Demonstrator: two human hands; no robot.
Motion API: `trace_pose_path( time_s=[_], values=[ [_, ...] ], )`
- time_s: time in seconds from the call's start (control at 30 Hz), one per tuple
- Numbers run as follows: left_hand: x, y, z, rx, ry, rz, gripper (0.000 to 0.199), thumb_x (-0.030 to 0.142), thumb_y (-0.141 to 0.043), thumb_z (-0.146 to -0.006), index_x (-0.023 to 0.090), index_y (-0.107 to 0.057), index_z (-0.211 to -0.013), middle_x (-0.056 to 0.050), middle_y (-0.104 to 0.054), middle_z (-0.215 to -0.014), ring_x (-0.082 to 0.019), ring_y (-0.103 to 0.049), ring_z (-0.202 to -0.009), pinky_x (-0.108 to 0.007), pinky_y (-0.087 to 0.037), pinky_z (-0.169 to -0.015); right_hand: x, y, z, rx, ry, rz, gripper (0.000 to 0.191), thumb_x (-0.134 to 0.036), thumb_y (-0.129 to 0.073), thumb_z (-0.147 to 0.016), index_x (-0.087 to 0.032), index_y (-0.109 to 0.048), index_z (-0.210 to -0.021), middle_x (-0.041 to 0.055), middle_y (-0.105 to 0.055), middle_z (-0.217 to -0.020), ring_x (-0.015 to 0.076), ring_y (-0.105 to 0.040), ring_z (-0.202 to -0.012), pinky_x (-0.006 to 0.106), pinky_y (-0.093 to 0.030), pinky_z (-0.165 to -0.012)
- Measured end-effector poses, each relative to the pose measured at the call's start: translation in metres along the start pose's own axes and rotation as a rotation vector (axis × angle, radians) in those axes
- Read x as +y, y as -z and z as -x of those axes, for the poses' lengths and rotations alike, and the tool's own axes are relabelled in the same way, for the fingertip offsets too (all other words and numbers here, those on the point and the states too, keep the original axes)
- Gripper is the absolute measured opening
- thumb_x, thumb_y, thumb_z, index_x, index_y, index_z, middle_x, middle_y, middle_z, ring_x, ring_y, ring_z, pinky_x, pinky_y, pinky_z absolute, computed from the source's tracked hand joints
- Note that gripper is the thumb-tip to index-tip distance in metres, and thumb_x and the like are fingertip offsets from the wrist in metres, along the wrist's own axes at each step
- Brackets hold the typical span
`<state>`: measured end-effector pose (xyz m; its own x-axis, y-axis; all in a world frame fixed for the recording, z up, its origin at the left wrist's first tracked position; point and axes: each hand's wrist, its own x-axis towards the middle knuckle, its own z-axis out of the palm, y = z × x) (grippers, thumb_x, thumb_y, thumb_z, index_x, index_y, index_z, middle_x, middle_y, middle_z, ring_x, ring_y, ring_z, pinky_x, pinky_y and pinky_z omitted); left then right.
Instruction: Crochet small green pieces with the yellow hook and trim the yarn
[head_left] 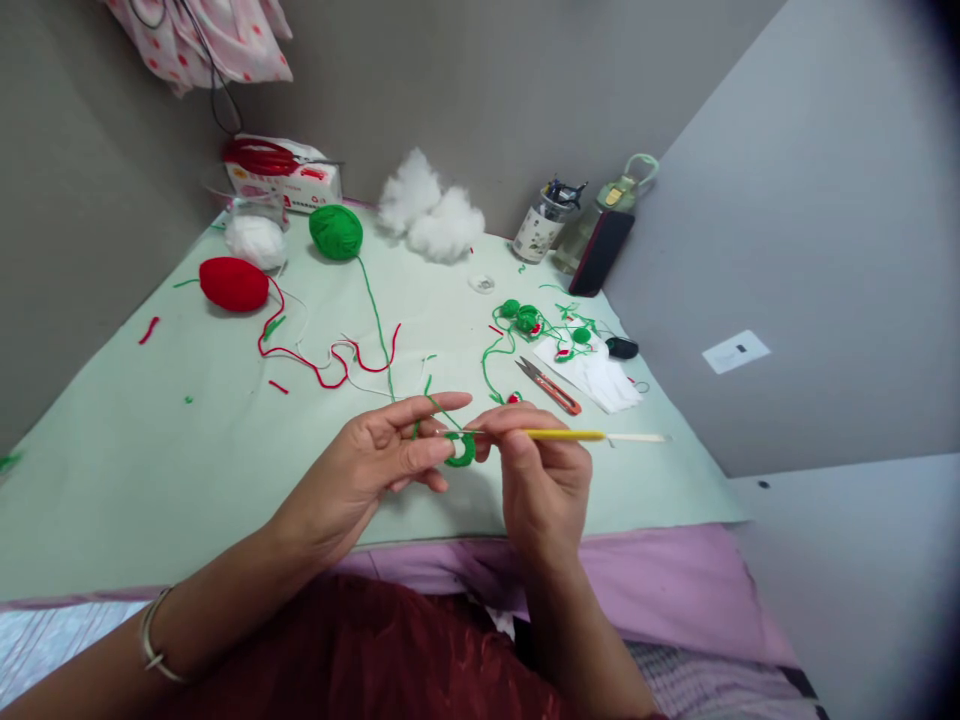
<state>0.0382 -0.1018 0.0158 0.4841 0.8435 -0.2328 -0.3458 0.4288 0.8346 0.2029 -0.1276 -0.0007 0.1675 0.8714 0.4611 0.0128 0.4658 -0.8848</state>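
Above table (187,450) | right hand (546,475) pinches hook (562,435) crosswise, tip left | left hand (375,450) pinches ring (469,455)

The person's left hand (367,450) pinches a small green crocheted piece (466,456) above the counter (187,480), and the right hand (547,485) grips a yellow-handled hook (566,435), its metal tip at the piece. Beyond them I see a red yarn ball (233,284), a white yarn ball (256,242), a green yarn ball (336,232), fluffy white stuffing (442,222) by the wall, and, over to the right, orange-handled snips (555,389) and an upright dark phone (602,252).
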Motion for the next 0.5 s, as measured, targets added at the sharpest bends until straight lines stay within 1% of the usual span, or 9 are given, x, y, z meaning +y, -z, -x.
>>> trace_pose_path(
  time_s=[0.07,0.13,0.2,0.27,0.33,0.37,0.43,0.47,0.5],
  values=[
    [0.0,0.002,0.0,0.008,-0.001,-0.002,0.036,0.027,-0.082,-0.081,0.026,-0.079,-0.118,0.0,-0.062,-0.083,-0.009,-0.053,-0.068,-0.019,-0.05,-0.06,0.0,0.002,-0.001,-0.023,-0.038,-0.074,0.019,-0.029,-0.055,-0.101,-0.022,-0.071,-0.095,0.0028,-0.072,-0.082,0.0143,-0.064,-0.067,0.031,-0.056,-0.061],
    [0.0,0.003,0.001,0.032,-0.024,-0.004,0.037,0.027,-0.082,-0.081,0.027,-0.079,-0.118,0.001,-0.061,-0.084,-0.008,-0.053,-0.066,-0.019,-0.049,-0.059,-0.003,0.003,-0.001,-0.036,0.017,-0.021,0.021,-0.025,-0.05,-0.103,-0.022,-0.07,-0.098,0.0032,-0.073,-0.085,0.0144,-0.066,-0.068,0.031,-0.057,-0.063],
    [-0.001,0.002,0.002,0.065,-0.065,-0.004,0.039,0.025,-0.083,-0.08,0.029,-0.078,-0.119,0.002,-0.061,-0.085,-0.006,-0.051,-0.062,-0.017,-0.046,-0.056,-0.006,0.004,0.003,-0.068,0.172,0.183,0.021,-0.019,-0.049,-0.103,-0.024,-0.069,-0.106,0.0036,-0.074,-0.091,0.016,-0.069,-0.076,0.033,-0.059,-0.068],
    [-0.001,0.001,0.002,0.07,-0.085,0.037,0.043,0.022,-0.085,-0.079,0.029,-0.076,-0.12,0.003,-0.06,-0.083,-0.004,-0.048,-0.057,-0.015,-0.045,-0.053,-0.008,0.004,0.007,-0.132,0.382,0.486,0.024,-0.015,-0.054,-0.1,-0.027,-0.069,-0.115,0.0048,-0.076,-0.099,0.0188,-0.071,-0.088,0.036,-0.062,-0.075],
    [-0.001,-0.001,0.002,0.033,-0.041,0.125,0.045,0.023,-0.085,-0.079,0.028,-0.075,-0.123,0.006,-0.056,-0.072,-0.002,-0.037,-0.049,-0.015,-0.046,-0.053,-0.008,0.004,0.011,-0.181,0.568,0.758,0.032,-0.012,-0.063,-0.094,-0.029,-0.069,-0.121,0.0054,-0.076,-0.105,0.0205,-0.072,-0.097,0.036,-0.063,-0.08],
    [-0.001,-0.001,0.002,-0.002,0.001,0.176,0.044,0.025,-0.084,-0.08,0.026,-0.075,-0.124,0.008,-0.051,-0.064,-0.002,-0.031,-0.046,-0.015,-0.045,-0.052,-0.007,0.004,0.013,-0.184,0.623,0.839,0.036,-0.01,-0.066,-0.092,-0.03,-0.069,-0.122,0.0054,-0.075,-0.107,0.0205,-0.072,-0.099,0.035,-0.063,-0.08],
    [0.0,-0.001,0.001,-0.058,0.092,0.248,0.042,0.028,-0.082,-0.082,0.02,-0.075,-0.123,0.011,-0.038,-0.053,-0.002,-0.019,-0.044,-0.014,-0.043,-0.049,-0.004,0.004,0.012,-0.147,0.636,0.815,0.036,-0.01,-0.065,-0.093,-0.031,-0.07,-0.121,0.0054,-0.074,-0.108,0.02,-0.072,-0.098,0.034,-0.063,-0.078],
    [0.001,0.0,0.0,-0.066,0.117,0.264,0.04,0.027,-0.082,-0.083,0.018,-0.076,-0.122,0.012,-0.034,-0.051,-0.002,-0.016,-0.044,-0.014,-0.042,-0.047,-0.002,0.004,0.011,-0.116,0.583,0.723,0.032,-0.011,-0.062,-0.095,-0.03,-0.071,-0.119,0.0053,-0.074,-0.105,0.0198,-0.072,-0.096,0.035,-0.063,-0.077],
    [0.002,0.001,0.0,-0.06,0.121,0.264,0.039,0.025,-0.082,-0.083,0.017,-0.076,-0.121,0.012,-0.035,-0.052,-0.002,-0.015,-0.044,-0.013,-0.041,-0.046,-0.001,0.004,0.009,-0.084,0.5,0.601,0.028,-0.013,-0.058,-0.097,-0.029,-0.071,-0.116,0.0052,-0.074,-0.101,0.0195,-0.072,-0.093,0.036,-0.062,-0.076]
  ],
)
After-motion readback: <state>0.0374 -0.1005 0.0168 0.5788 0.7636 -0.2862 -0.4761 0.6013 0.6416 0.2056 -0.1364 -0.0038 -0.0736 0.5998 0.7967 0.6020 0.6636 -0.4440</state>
